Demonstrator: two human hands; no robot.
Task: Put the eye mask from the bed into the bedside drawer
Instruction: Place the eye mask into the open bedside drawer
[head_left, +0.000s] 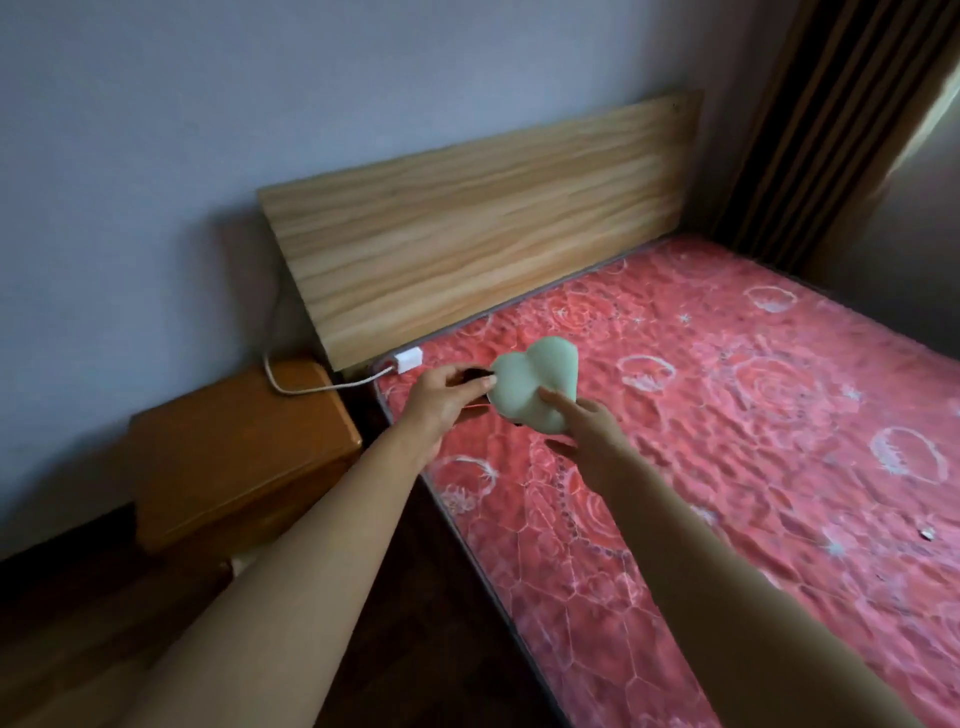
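Observation:
A pale green padded eye mask (532, 382) is held up just above the near left corner of the pink patterned bed (727, 415). My left hand (441, 397) pinches its left edge, where a dark strap shows between the fingers. My right hand (582, 426) grips its lower right side, thumb on the front. The orange-brown wooden bedside cabinet (228, 447) stands to the left of the bed, below the hands. Its drawer front is not visible from this angle.
A wooden headboard (483, 218) backs the bed against a grey wall. A white plug (408, 359) lies at the bed corner, its cable (311, 388) trailing over the cabinet top. Dark striped curtains (831, 114) hang at the upper right. Dark floor lies between bed and cabinet.

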